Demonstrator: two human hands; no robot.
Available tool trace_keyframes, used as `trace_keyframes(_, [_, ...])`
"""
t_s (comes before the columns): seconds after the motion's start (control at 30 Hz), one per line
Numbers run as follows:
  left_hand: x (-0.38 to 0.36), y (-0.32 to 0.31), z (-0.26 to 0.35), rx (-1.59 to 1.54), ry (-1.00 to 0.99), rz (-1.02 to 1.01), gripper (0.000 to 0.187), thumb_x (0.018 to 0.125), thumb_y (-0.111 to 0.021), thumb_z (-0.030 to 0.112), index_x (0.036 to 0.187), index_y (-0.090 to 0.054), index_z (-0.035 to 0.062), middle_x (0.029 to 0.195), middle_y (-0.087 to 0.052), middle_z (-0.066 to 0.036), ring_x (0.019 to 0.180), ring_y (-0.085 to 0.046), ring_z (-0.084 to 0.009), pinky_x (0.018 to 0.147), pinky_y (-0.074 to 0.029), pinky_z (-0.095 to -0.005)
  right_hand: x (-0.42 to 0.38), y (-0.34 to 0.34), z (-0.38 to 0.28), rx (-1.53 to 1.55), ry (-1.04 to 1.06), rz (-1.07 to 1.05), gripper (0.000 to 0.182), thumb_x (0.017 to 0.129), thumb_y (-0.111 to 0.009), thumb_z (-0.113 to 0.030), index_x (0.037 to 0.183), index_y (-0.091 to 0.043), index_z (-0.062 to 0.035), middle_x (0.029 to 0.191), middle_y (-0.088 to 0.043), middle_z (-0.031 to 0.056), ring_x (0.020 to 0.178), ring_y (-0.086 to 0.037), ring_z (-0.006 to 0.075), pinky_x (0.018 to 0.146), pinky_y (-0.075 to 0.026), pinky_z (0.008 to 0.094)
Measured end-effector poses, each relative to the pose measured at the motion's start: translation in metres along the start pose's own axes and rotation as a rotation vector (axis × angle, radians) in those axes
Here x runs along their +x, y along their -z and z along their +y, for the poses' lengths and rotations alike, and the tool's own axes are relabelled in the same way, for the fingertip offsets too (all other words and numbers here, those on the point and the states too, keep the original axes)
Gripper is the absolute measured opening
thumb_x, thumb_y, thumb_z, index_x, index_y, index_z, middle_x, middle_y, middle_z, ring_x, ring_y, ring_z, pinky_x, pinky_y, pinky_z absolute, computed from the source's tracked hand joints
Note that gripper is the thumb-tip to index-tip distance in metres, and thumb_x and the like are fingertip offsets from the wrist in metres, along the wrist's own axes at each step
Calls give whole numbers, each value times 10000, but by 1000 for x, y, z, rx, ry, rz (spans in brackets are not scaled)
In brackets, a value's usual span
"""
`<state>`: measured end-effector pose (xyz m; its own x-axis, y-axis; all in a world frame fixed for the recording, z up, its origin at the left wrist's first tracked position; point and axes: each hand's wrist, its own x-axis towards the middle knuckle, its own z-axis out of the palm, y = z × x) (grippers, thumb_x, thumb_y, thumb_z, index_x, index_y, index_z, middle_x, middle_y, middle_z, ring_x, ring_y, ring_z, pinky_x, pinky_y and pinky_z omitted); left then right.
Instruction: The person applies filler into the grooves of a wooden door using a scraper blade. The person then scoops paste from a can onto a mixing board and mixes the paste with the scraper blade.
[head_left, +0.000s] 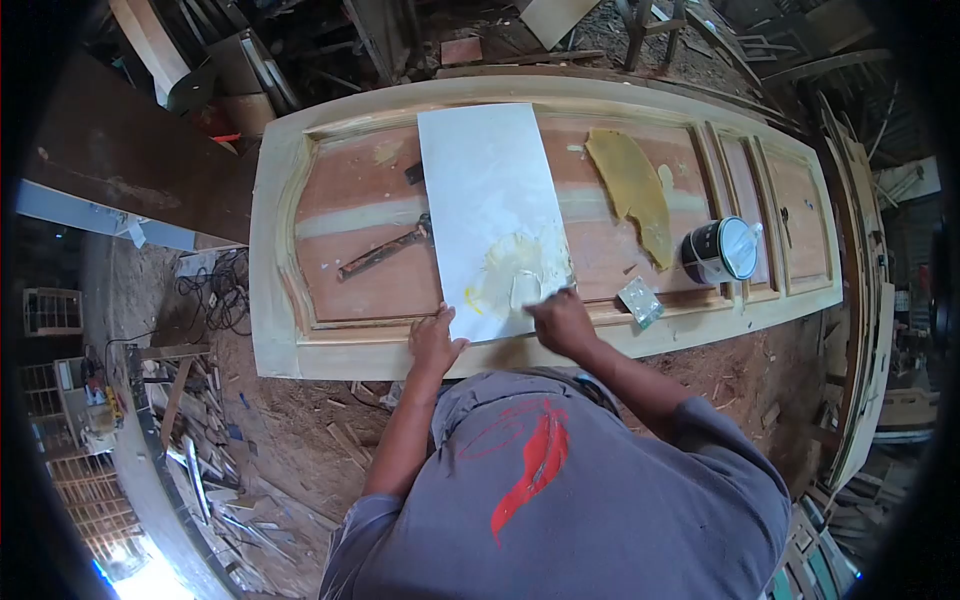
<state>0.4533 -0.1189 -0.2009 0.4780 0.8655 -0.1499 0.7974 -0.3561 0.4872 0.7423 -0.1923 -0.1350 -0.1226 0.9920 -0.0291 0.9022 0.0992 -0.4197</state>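
A white board lies across a wooden panel door, its near end by my body. Cream-coloured paste is smeared over the board's near half, with a yellow streak at the left of it. My left hand rests on the board's near left corner, fingers stretched and thumb apart. At the near right edge, beside the paste, my right hand is closed; what it grips is hidden under the fingers. A hammer lies left of the board, its head partly covered.
Right of the board lie a curved yellowish-brown sheet and a small clear plastic packet. An opened dark can stands on the door beyond them. Wood scraps litter the ground at left, and a coiled black cable lies there.
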Motion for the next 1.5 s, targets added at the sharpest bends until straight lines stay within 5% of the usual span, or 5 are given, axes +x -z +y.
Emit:
trace_keyframes(0.13, [-1,1,2,22,-5,-24,746,627,-951,281,1296,-683,89,1379,-666,-150,1186,-654,-310,1040,-453,-476,45,-20,20,10,-4,345,249,800,-643,-89,1017,-766,-89,877,-735,126,843,-672,302,880,-461,445])
trace_keyframes(0.57, [0,-2,-3,6,29,-34,774,624,-953,283,1321,-674,97,1398,-654,-154,1203,-648,-320,1069,-450,-465,73,-20,32,5,-5,359,280,791,-622,-73,1022,-779,-73,820,-712,169,822,-667,370,846,-490,497])
trace_keyframes(0.9, [1,2,-1,36,28,-3,774,624,-951,285,1321,-674,94,1401,-649,-156,1194,-660,-334,1059,-472,-481,33,-16,-10,96,132,-150,296,751,-625,-52,994,-787,-99,889,-750,149,900,-699,329,918,-493,457])
trace_keyframes(1.03, [-4,-4,-1,-6,26,-28,783,623,-951,292,1328,-672,94,1415,-641,-153,1203,-653,-330,1057,-469,-476,52,-8,40,19,84,268,281,781,-628,-65,1022,-769,-87,876,-737,157,882,-690,338,852,-507,489])
trace_keyframes(1.5, [4,10,2,56,3,-27,785,627,-952,309,1320,-674,69,1405,-645,-162,1158,-663,-336,1036,-485,-464,64,-10,42,-3,-20,138,276,793,-579,-66,979,-782,-79,863,-740,200,825,-702,369,823,-519,494])
